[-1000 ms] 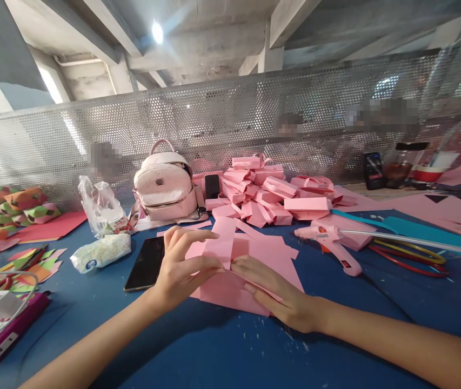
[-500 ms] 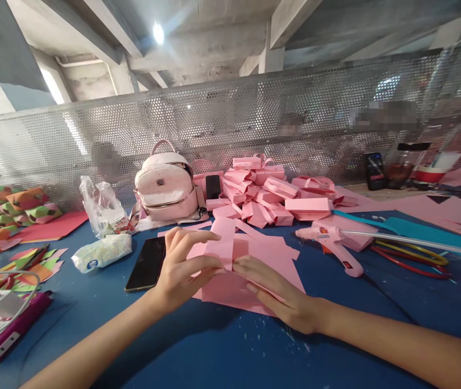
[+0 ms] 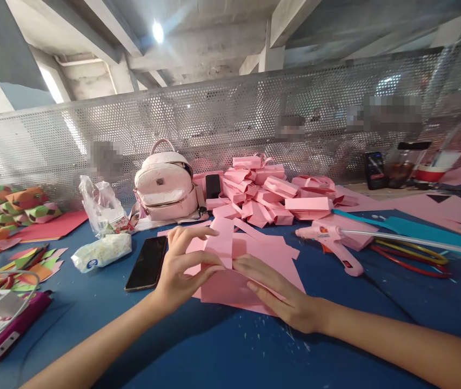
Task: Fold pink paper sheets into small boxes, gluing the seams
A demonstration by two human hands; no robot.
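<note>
Between my hands a folded pink paper piece point(image 3: 222, 244) stands above flat pink sheets point(image 3: 273, 254) on the blue table. My left hand point(image 3: 184, 267) pinches its lower left edge between thumb and finger, the index finger raised and bent over it. My right hand point(image 3: 276, 292) lies along the right side, its fingers and thumb closed on the pink paper. A black phone point(image 3: 146, 263) rests just left of my left hand. The pink glue gun point(image 3: 331, 240) lies on its side to the right.
Behind are a pink backpack point(image 3: 163, 186), a heap of folded pink paper pieces point(image 3: 271, 189) and a metal mesh screen point(image 3: 222, 116). A tissue pack point(image 3: 102, 252) and a purple power strip point(image 3: 13, 329) lie left; cables point(image 3: 412, 258) lie right.
The thumb and finger of my left hand have shifted slightly left along the paper's edge. My right hand has hardly moved.
</note>
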